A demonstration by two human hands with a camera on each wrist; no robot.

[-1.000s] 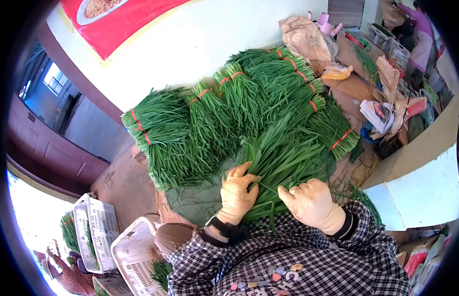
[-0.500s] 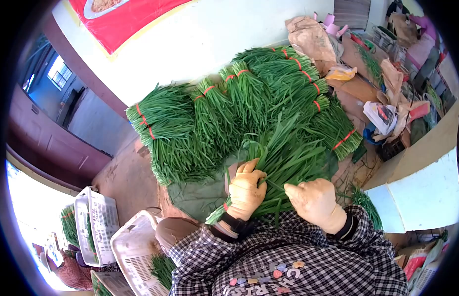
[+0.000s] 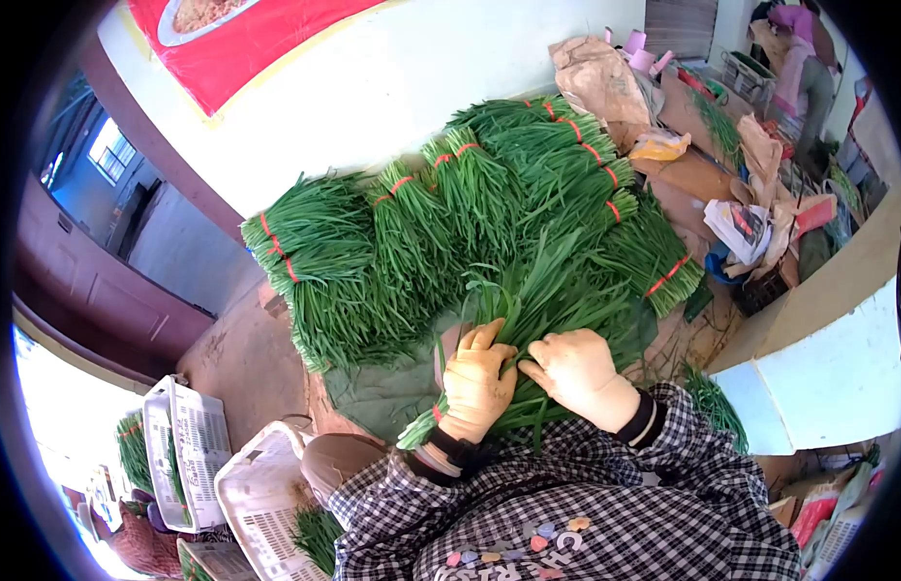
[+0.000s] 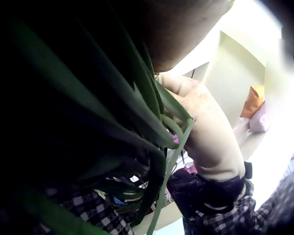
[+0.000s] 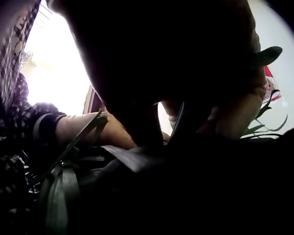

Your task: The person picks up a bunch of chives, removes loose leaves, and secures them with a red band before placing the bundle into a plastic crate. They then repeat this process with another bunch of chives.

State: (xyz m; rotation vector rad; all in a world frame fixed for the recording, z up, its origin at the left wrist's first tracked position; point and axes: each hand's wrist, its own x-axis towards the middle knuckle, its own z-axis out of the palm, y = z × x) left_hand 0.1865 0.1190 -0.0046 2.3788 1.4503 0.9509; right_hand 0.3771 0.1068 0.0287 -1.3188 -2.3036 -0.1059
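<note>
My gloved left hand grips a bundle of garlic chives that lies across my lap, its leaves fanning up and to the right. The pale stem end with a red band sticks out below the left wrist. Close beside it, my gloved right hand has curled fingers and pinches leaves at the near side of the bundle. Long dark leaves pass in front of the right hand in the left wrist view. The right wrist view is mostly dark, the fingertips hidden.
Several banded chive bundles are heaped against the white wall. White plastic crates stand at lower left. Paper sacks and litter lie at right, near a pale blue ledge. Another person is at the far right.
The bundle's banded stem end came into view under my left wrist. My right hand has moved left, close to the left hand. The far person now stands more upright.
</note>
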